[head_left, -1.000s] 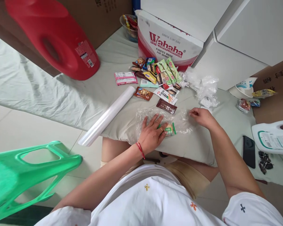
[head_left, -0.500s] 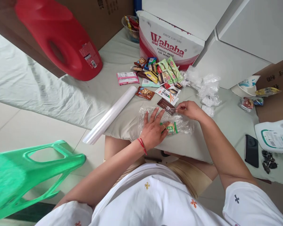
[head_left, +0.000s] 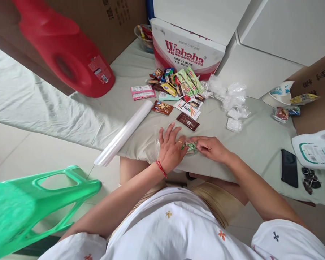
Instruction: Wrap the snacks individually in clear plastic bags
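My left hand [head_left: 170, 148] lies flat with fingers spread on a sheet of clear plastic wrap [head_left: 159, 147] near the table's front edge. Its thumb touches a small green-and-white snack packet [head_left: 191, 147] bundled in the wrap. My right hand [head_left: 211, 148] is closed in a pinch on the wrap at the packet's right side. A roll of plastic wrap [head_left: 124, 133] lies to the left, jutting over the edge. A brown chocolate bar [head_left: 188, 121] lies just beyond my hands.
A pile of assorted snack packets [head_left: 178, 85] sits before a Wahaha box [head_left: 188, 54]. Wrapped clear bundles [head_left: 234, 104] lie to the right. A red jug [head_left: 67, 54], a white jug [head_left: 315, 148], a black phone [head_left: 289, 168], keys [head_left: 311, 180] and a green stool [head_left: 35, 206] surround the spot.
My right hand came back from near the chocolate bar to the packet, folding the wrap's right side over it. The spread sheet is now bunched around the packet. My left hand stayed put.
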The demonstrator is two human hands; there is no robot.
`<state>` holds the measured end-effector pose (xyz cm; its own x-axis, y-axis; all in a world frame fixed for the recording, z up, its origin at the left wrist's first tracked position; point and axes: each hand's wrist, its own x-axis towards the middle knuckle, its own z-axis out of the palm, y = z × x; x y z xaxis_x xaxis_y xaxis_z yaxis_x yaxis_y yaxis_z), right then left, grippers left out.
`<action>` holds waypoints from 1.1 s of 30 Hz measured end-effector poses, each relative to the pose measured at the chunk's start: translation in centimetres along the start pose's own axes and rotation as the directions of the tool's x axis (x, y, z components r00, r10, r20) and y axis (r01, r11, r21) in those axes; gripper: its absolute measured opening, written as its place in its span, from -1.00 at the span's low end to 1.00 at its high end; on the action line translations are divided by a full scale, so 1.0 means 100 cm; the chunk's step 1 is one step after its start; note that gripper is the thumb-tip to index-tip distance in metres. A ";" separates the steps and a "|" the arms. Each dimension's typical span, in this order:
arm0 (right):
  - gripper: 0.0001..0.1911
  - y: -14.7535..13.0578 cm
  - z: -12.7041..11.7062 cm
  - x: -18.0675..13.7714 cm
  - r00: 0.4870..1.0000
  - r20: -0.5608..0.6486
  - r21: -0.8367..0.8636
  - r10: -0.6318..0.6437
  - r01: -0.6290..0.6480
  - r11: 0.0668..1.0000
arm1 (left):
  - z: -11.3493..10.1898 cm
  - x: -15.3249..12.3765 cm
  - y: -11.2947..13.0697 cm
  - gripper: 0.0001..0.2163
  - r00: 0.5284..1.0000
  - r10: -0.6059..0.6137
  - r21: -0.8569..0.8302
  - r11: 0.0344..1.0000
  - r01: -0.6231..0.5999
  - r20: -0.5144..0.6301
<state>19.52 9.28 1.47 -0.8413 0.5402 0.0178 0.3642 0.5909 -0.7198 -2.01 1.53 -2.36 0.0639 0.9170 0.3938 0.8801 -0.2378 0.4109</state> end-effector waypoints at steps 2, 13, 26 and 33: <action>-0.77 0.002 0.004 -0.002 1.000 0.000 -0.003 -0.011 0.011 1.000 | -0.002 0.001 0.000 -0.61 0.996 -0.028 0.021 0.999 0.030 -0.080; -0.80 0.034 0.005 -0.032 0.989 -0.151 -0.296 0.001 -0.046 0.954 | -0.008 0.007 -0.007 -0.73 0.864 0.368 -0.029 0.924 -0.382 0.343; -0.57 0.056 -0.016 -0.042 0.749 -0.500 0.130 0.434 -0.431 0.893 | -0.003 -0.013 -0.008 -0.57 0.837 0.344 0.001 0.925 -0.380 0.425; -0.64 0.050 -0.019 -0.025 0.870 -0.178 0.236 0.460 -0.416 0.878 | 0.001 -0.017 -0.007 -0.56 0.863 0.329 0.045 0.927 -0.373 0.384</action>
<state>24.24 11.99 -0.89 -0.4937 0.8482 -0.1921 0.5752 0.1528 -0.8036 -2.66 0.11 -3.37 0.5254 0.8358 0.1592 0.8127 -0.5484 0.1968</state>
